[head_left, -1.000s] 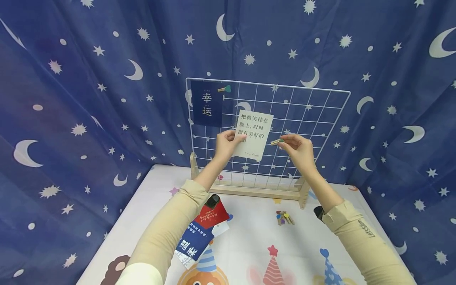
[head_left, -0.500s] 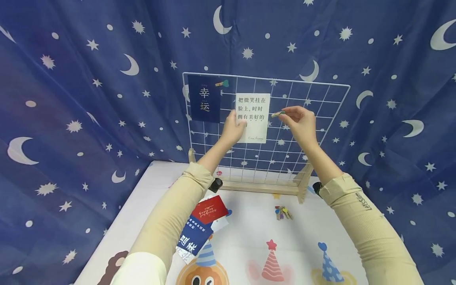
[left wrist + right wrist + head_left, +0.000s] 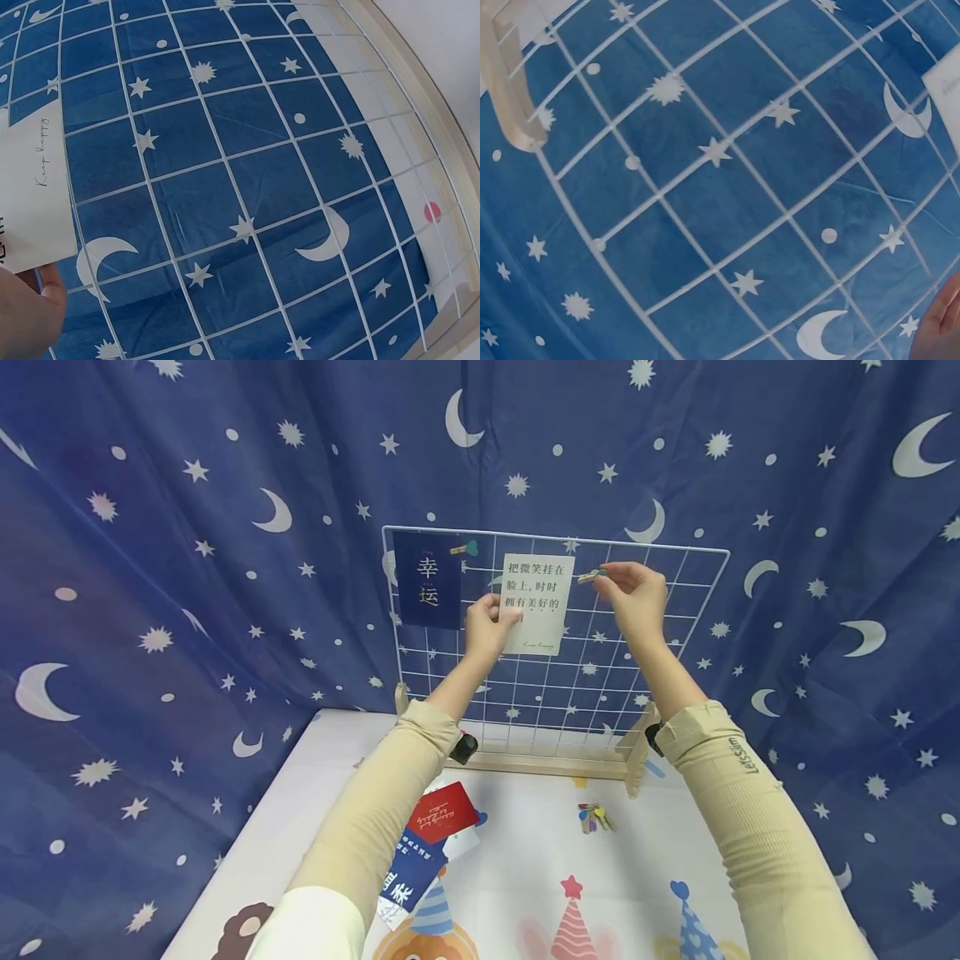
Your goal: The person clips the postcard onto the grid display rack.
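My left hand point(image 3: 487, 625) pinches a white card point(image 3: 542, 631) with dark Chinese writing by its lower left edge. The card stands upright before the white wire grid point(image 3: 621, 610), its top just below the top wire. In the left wrist view the card point(image 3: 34, 180) overlaps the grid at the left border. To the right of the card, my right hand point(image 3: 636, 602) pinches a small wooden clothespin point(image 3: 591, 576) with a bit of green on it. A dark blue card point(image 3: 427, 602) hangs at the grid's upper left, with a green-heart clothespin point(image 3: 465, 549) at its top right.
The grid stands in a wooden base point(image 3: 555, 764) on a white printed tablecloth point(image 3: 517, 860). Several small clothespins point(image 3: 596, 817) lie in front of it. A red card point(image 3: 444, 812) and a blue card point(image 3: 412, 864) lie with others by the left forearm. A starry blue curtain point(image 3: 300, 602) surrounds the table.
Both hands have risen along the grid, bringing the white card and the clothespin up towards the top wire. The card has straightened from a slight tilt, and both grips are kept.
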Demonstrator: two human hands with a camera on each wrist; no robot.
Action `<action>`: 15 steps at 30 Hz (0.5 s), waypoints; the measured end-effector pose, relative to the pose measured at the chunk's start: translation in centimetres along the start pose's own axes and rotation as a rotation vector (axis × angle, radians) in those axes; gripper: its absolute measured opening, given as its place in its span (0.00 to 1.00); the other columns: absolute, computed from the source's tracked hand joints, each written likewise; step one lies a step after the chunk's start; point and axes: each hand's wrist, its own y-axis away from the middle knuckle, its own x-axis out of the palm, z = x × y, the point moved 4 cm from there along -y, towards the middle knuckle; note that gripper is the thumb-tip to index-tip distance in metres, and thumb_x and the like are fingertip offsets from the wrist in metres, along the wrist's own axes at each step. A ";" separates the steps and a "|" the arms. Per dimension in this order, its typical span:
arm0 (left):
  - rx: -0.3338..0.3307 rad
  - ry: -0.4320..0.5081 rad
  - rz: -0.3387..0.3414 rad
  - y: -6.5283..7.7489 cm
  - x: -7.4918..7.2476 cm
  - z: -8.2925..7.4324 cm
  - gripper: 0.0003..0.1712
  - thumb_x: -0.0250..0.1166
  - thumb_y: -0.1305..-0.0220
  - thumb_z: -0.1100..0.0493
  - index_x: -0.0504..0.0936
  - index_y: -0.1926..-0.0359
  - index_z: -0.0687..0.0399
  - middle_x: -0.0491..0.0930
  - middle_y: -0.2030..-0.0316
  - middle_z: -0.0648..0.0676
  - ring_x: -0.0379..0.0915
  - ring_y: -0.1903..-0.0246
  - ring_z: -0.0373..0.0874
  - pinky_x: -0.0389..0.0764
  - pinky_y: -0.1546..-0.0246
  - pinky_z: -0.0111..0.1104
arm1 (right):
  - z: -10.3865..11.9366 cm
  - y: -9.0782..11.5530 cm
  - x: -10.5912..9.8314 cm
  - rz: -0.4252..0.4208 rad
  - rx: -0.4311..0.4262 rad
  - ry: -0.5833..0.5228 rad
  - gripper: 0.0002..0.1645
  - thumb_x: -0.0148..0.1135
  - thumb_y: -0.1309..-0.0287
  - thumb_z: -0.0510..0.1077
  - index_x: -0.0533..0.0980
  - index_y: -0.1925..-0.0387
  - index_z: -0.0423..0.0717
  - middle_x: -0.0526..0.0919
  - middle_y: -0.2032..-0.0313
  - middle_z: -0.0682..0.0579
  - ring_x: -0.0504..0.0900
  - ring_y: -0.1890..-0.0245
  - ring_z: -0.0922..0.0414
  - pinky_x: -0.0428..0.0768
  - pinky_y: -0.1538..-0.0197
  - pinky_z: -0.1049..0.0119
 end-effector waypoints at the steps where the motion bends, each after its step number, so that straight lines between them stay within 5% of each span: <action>1: 0.000 0.000 -0.006 0.0 0.0 0.1 0.13 0.63 0.40 0.65 0.77 0.57 0.72 0.83 0.62 0.68 0.82 0.61 0.58 0.84 0.60 0.37 | 0.2 -0.2 0.1 -0.002 0.000 -0.004 0.13 0.63 0.43 0.36 0.79 0.56 0.34 0.85 0.58 0.39 0.77 0.74 0.78 0.79 0.60 0.81; 15: 0.004 -0.027 -0.096 -0.5 0.2 0.5 0.15 0.63 0.40 0.63 0.75 0.54 0.69 0.84 0.64 0.67 0.83 0.64 0.57 0.85 0.63 0.36 | 1.2 -1.7 0.9 -0.104 0.026 -0.038 0.11 0.60 0.42 0.34 0.79 0.57 0.33 0.85 0.59 0.40 0.76 0.76 0.78 0.80 0.60 0.80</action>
